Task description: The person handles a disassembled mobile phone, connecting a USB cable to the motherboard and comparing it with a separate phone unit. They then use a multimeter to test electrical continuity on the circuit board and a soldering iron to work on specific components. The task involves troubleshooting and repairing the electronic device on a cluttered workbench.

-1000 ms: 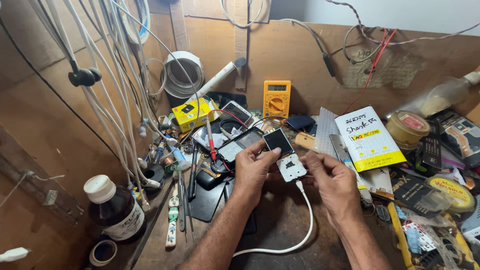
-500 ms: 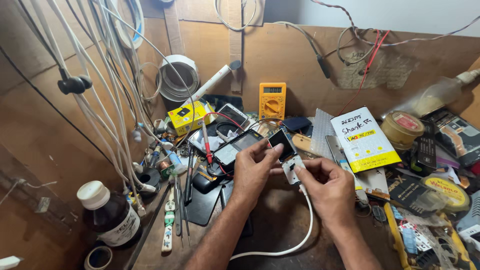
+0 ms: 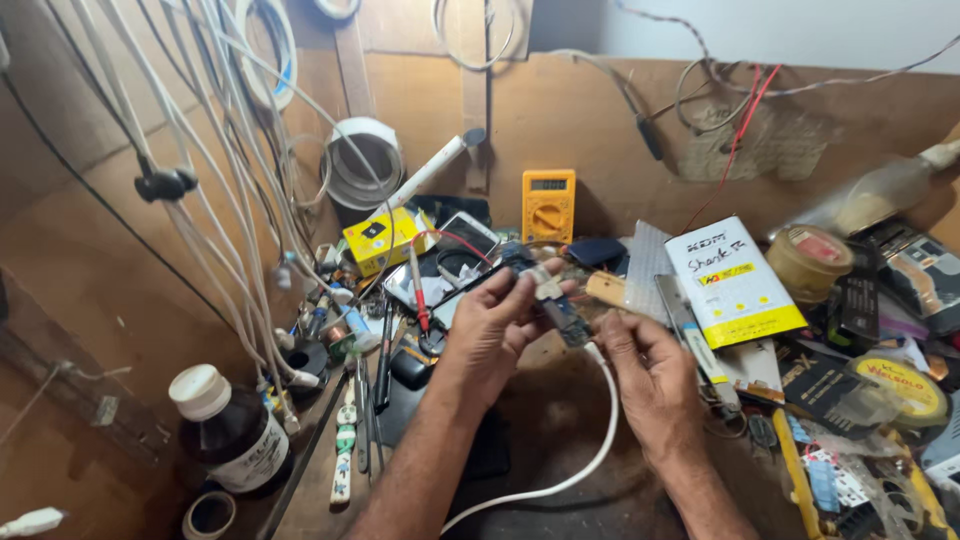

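My left hand (image 3: 495,325) pinches a small dark circuit board (image 3: 560,312) with a pale part on top, held edge-on above the workbench. My right hand (image 3: 650,375) grips the end of a white cable (image 3: 590,460) where it meets the lower end of that board. The cable loops down and left toward the front of the bench. Both hands are close together in the middle of the view.
Behind the hands lie a yellow multimeter (image 3: 548,205), a yellow box (image 3: 385,238), phones (image 3: 450,265) and a white-and-yellow package (image 3: 733,280). A dark bottle with a white cap (image 3: 225,435) stands front left. White cables (image 3: 200,180) hang at left; tape rolls and packets crowd the right.
The white cover seen a second ago is gone from between my fingers; the board is now turned edge-on and raised slightly, and my right hand has shifted onto the cable end.
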